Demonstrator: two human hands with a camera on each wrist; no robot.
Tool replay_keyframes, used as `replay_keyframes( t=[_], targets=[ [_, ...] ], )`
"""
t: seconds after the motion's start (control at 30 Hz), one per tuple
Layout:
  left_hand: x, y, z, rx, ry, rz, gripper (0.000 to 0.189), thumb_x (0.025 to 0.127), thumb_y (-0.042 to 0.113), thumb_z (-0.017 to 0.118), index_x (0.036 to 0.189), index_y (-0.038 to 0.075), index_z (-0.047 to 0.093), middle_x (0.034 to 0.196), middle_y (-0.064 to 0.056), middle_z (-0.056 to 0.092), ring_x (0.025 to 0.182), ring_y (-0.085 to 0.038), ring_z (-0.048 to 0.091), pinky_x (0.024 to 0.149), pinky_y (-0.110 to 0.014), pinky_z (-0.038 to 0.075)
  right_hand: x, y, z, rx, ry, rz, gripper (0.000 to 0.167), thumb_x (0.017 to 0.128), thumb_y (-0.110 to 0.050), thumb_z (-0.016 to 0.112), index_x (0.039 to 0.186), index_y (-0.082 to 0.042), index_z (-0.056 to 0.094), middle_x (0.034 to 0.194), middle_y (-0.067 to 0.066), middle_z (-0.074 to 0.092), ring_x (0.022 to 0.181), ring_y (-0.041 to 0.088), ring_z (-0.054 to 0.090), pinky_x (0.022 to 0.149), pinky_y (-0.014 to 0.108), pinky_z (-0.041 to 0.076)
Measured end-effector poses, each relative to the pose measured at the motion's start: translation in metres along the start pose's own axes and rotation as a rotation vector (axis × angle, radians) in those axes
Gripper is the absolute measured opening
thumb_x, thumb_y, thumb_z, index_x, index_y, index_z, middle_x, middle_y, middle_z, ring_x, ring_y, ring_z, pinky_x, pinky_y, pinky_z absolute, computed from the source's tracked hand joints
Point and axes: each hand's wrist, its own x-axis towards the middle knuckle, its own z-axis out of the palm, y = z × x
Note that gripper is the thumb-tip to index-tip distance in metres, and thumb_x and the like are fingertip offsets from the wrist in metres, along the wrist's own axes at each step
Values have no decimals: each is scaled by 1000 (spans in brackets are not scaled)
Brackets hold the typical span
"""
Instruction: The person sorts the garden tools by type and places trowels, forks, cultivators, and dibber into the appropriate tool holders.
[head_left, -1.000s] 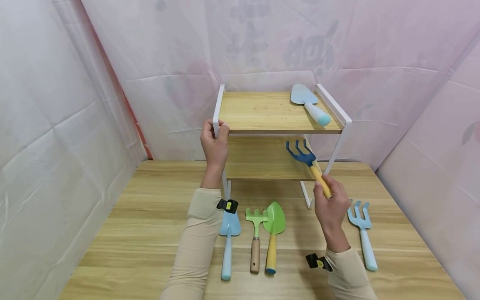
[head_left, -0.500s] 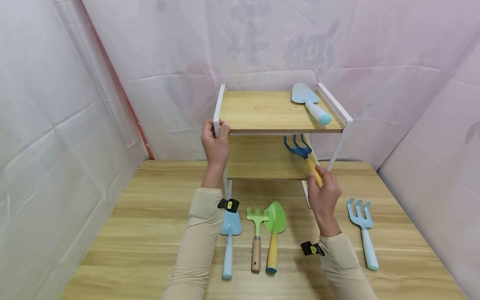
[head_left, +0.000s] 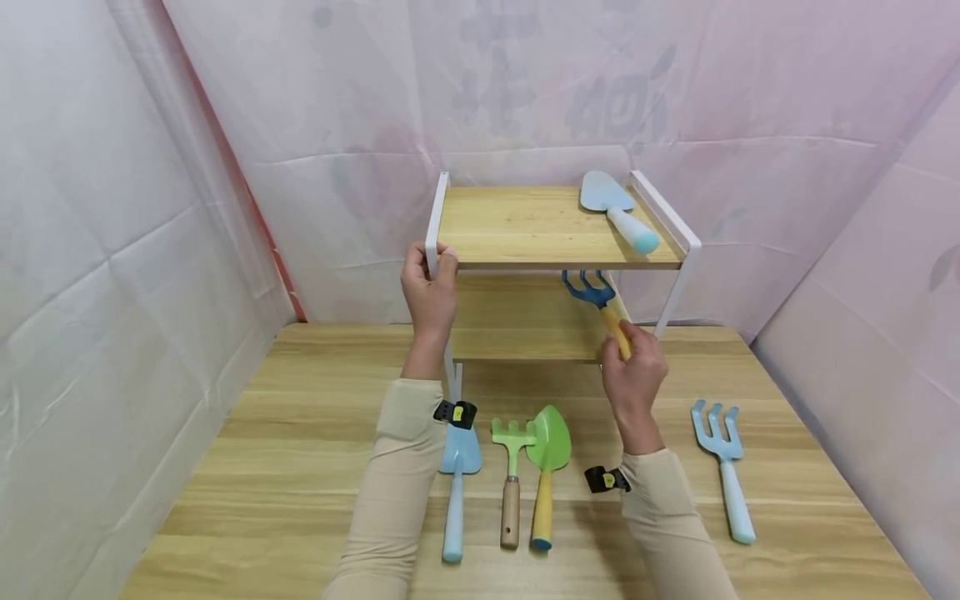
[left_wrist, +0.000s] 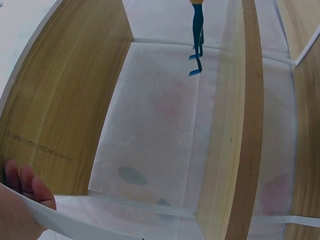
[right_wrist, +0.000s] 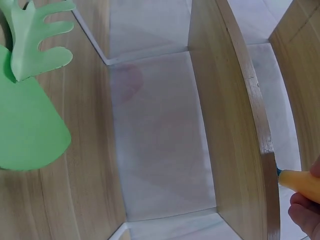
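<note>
My left hand (head_left: 429, 292) grips the white frame of a two-tier wooden shelf rack (head_left: 510, 229) at its front left corner, thumb by the upper board. In my right hand (head_left: 635, 375) is a hand cultivator with blue tines (head_left: 592, 293), held by its yellow handle (right_wrist: 297, 182). Its tines reach between the two boards at the right side. From the left wrist, the tines (left_wrist: 198, 45) appear apart from the lower board (left_wrist: 245, 125). On the upper board lies a pale blue trowel (head_left: 607, 196), handle toward the front right.
On the table (head_left: 300, 467) before the rack lie a light blue trowel (head_left: 454, 500), a small green rake (head_left: 512, 483) and a green trowel (head_left: 551, 450) with a yellow handle. A light blue hand fork (head_left: 723, 467) lies right. Curtains stand behind and at both sides.
My right hand has moved forward and left, bringing the cultivator's tines in over the lower board under the upper one. The left hand stays on the frame.
</note>
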Motion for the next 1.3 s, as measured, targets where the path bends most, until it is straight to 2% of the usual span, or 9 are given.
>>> replay_keyframes(
  t=[0.3,0.53,1.03,1.3],
  targets=[
    [-1,4,-1,-3,-20,-4,7,82,4,52,85,-1,52,62,3,41,53,-9,35,48,-23,29,2,-1,11,-33,-33,33,18,73,6,65,90,13,64,85,29,62,79,45,58,68,54,44],
    [-10,33,0,-19,-24,-5,5,80,3,50,83,-1,51,62,5,41,54,-6,35,50,-21,29,1,0,12,-79,-62,66,19,74,5,65,91,13,64,86,30,61,79,45,58,67,54,44],
    [-9,33,-1,-12,-35,15,5,81,3,50,83,-1,51,62,5,40,54,-7,34,50,-22,29,-1,5,17,-139,-68,49,19,72,1,62,88,11,66,82,28,62,75,45,57,64,54,44],
    [-9,33,-2,-3,-30,9,10,81,4,50,85,-5,51,63,5,41,55,-7,36,51,-21,30,-1,5,17,-179,-113,56,19,72,2,62,87,12,66,81,28,62,74,43,58,63,53,45]
  ],
)
